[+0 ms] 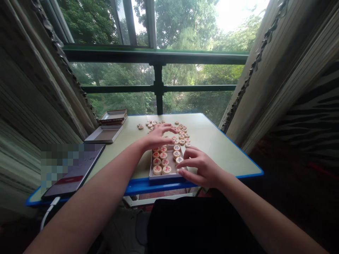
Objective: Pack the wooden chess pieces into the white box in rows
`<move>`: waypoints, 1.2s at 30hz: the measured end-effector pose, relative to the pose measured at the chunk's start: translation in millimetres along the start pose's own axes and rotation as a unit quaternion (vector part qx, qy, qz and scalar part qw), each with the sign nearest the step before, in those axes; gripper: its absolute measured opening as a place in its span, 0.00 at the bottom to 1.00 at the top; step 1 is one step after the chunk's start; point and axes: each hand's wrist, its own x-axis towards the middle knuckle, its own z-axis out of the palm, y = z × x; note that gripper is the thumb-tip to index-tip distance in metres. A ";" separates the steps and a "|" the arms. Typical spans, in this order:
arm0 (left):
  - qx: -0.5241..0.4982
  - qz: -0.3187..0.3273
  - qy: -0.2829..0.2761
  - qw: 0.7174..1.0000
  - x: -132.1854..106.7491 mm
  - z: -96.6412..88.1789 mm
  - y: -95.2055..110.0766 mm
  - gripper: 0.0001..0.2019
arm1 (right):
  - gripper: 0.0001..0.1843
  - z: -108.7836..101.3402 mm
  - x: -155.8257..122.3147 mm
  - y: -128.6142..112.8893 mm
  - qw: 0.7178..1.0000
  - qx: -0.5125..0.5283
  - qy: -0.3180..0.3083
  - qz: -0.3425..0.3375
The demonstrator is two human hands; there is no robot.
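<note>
A small grey tray (152,168) at the table's near edge holds several round wooden chess pieces with red and black characters. My left hand (158,135) reaches over its far end, fingers spread and curved down onto the loose pieces (182,135) scattered beyond it. My right hand (200,165) rests at the tray's right side, fingertips bent onto a piece (179,160) in the right column. I cannot tell whether either hand grips a piece.
A tablet (75,168) with a white cable lies at the left front of the blue-edged table (217,141). An open box lid (104,134) and a stacked box (113,116) sit at the back left. A railed window stands behind the table.
</note>
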 end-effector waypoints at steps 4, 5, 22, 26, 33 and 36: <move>0.000 -0.014 0.010 1.000 1.1 0.0 -1.5 0.20 | 0.12 3.0 4.7 -5.6 0.999 -0.046 -0.018 -0.013; -0.001 -0.017 0.014 1.000 1.0 -0.2 -1.8 0.20 | 0.12 3.5 5.2 -6.6 0.998 -0.053 -0.021 -0.014; 0.120 -0.067 0.193 0.971 11.6 2.9 -31.7 0.16 | 0.11 -4.6 7.2 2.1 0.998 0.008 0.051 0.021; 0.092 -0.080 0.199 0.972 12.5 0.4 -31.7 0.19 | 0.12 -23.6 36.3 31.5 0.985 0.026 0.069 0.154; 0.091 -0.111 0.238 0.960 14.3 -4.0 -47.6 0.21 | 0.13 -7.6 65.5 117.9 0.946 -0.118 0.059 0.296; 0.144 -0.111 0.202 0.962 15.4 -2.8 -59.3 0.18 | 0.13 -0.2 53.3 137.0 0.935 -0.122 0.069 0.325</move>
